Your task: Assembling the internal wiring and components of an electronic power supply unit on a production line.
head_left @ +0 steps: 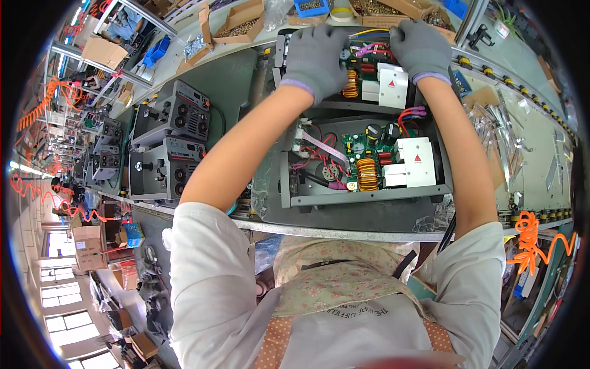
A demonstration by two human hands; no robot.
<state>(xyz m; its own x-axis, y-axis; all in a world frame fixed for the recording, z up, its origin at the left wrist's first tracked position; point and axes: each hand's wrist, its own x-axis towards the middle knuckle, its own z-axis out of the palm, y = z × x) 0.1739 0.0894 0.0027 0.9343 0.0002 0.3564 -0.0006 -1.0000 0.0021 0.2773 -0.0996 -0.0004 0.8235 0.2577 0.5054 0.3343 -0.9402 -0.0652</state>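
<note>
Two open grey metal chassis lie on the bench, each with a green circuit board, copper coils and white blocks inside. The near chassis (369,198) sits close to me, untouched. Over the far chassis (279,58) both my hands work in grey gloves. My left hand (314,55) rests curled on its left part, covering the board there. My right hand (420,48) is at the upper right edge, fingers bent over pink and yellow wires (367,48). Whether either hand pinches a wire is hidden.
Two closed grey machines with knobs (169,147) stand at the left on the bench. Cardboard boxes of small parts (243,21) and a blue bin (310,7) line the far edge. Clear plastic bags (491,126) lie at the right. An orange coiled hose (534,243) hangs lower right.
</note>
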